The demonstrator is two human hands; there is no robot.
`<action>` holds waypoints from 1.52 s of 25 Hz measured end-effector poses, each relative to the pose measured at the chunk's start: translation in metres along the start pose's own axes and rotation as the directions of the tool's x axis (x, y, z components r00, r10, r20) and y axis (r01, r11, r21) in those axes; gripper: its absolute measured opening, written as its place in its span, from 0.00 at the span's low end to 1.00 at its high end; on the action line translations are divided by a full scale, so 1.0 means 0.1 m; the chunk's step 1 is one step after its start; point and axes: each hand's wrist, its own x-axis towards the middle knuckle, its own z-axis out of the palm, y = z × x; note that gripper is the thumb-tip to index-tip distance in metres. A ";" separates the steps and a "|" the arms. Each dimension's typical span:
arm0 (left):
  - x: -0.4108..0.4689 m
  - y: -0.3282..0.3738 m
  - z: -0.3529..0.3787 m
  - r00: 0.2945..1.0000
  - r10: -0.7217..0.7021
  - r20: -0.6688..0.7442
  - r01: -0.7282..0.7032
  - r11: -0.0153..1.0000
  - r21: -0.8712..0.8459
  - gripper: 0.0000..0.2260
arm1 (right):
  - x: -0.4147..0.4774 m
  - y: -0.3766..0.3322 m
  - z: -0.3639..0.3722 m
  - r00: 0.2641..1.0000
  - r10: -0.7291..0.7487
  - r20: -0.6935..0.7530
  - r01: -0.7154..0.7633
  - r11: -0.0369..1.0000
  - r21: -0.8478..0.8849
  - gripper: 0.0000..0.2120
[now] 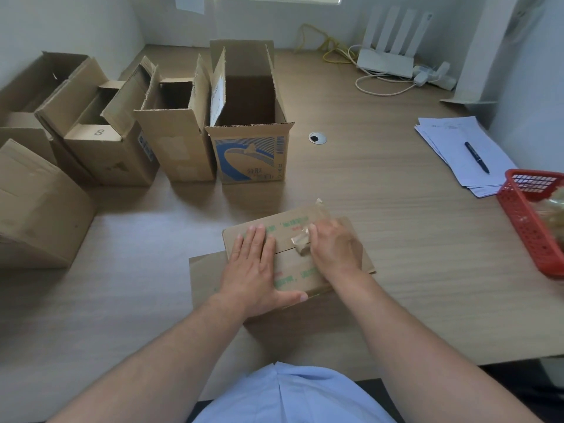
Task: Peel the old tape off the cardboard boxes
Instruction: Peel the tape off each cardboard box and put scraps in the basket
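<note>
The left hand (250, 267) presses flat on the box (288, 265). The right hand (334, 250) pinches its tape (300, 243), only partly peeled.

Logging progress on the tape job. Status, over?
Left hand flat, pressing the box down. Right hand pinching tape, partly lifted off the seam. Nothing in the way.
</note>
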 end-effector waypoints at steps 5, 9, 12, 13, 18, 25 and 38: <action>0.01 -0.01 0.07 0.999 -0.001 -0.048 0.000 1.000 -0.003 0.58 | -0.15 -0.11 0.11 0.992 -0.127 -0.022 0.116 0.954 -0.278 0.26; 0.01 -0.03 0.08 0.997 0.019 -0.077 -0.019 1.000 -0.006 0.58 | -0.11 -0.10 0.10 0.978 -0.205 -0.032 0.183 0.925 -0.332 0.13; 0.00 -0.04 0.11 0.996 0.020 -0.084 -0.020 1.000 0.000 0.58 | 0.10 -0.04 -0.05 0.998 0.044 -0.049 -0.050 0.992 -0.116 0.13; 0.01 -0.04 0.10 0.997 0.023 -0.079 -0.023 1.000 0.001 0.58 | 0.12 -0.05 -0.08 0.996 0.079 -0.033 -0.082 0.992 -0.097 0.15; 0.02 -0.01 0.09 0.998 0.001 -0.062 -0.001 1.000 -0.002 0.58 | -0.12 -0.20 0.05 0.978 -0.205 0.032 0.204 0.914 -0.351 0.17; -0.01 -0.02 0.05 0.997 -0.013 -0.071 0.013 1.000 -0.002 0.59 | 0.01 0.02 0.01 0.996 -0.086 0.020 0.085 0.995 0.057 0.08; -0.02 0.00 0.03 0.998 -0.030 -0.064 0.028 0.999 -0.028 0.58 | 0.16 0.37 -0.18 0.984 0.159 0.076 -0.176 0.855 0.487 0.10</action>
